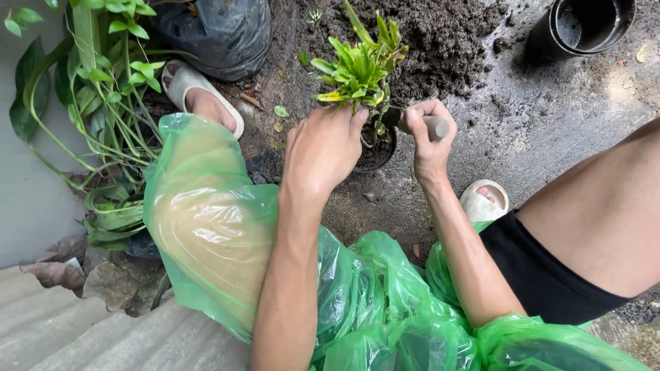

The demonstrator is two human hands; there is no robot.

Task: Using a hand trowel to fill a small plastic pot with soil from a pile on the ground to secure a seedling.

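A small green and yellow leafy plant (359, 69) stands in a little black pot (379, 150) on the wet ground. My left hand (323, 148) is closed around the base of the plant's stems at the pot's rim. My right hand (430, 141) grips a grey tool handle (436, 127) beside the pot; the tool's working end is hidden behind the plant. A thin green plastic cover (213, 220) drapes over my knees and lap.
A heap of dark soil (440, 41) lies behind the pot. An empty black pot (584, 24) stands at the top right. A black bag (220, 31) and trailing green plants (96, 89) fill the upper left. My feet wear pale sandals (196, 93) (485, 200). A concrete step (103, 336) is at lower left.
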